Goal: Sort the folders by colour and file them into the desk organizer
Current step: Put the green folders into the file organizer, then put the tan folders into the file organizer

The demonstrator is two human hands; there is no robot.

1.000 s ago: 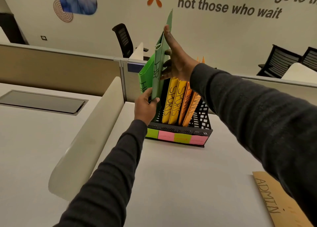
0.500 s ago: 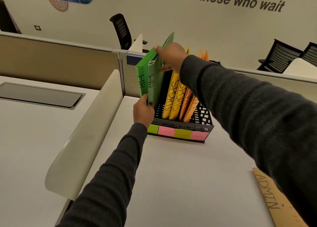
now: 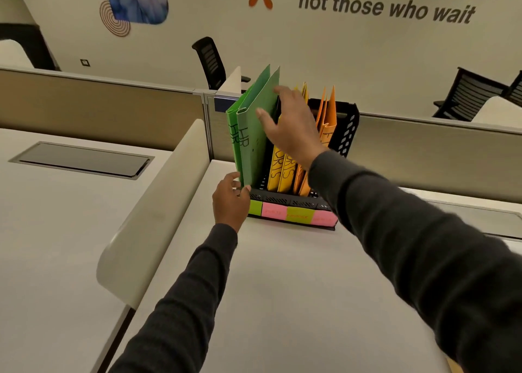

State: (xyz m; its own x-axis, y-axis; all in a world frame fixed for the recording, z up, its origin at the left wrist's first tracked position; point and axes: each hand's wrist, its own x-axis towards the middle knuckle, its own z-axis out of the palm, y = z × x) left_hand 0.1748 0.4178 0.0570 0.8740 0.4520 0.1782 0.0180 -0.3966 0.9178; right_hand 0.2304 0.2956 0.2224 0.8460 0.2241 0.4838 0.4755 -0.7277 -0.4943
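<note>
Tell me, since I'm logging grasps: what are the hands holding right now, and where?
The left hand pinches the bottom front corner of the nearer green folder. The right hand is open beside its face, gripping nothing.

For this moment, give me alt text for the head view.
A black mesh desk organizer holds two green HR folders, yellow folders and orange folders. The left hand touches the green folders' base; the open right hand is beside them.
</note>
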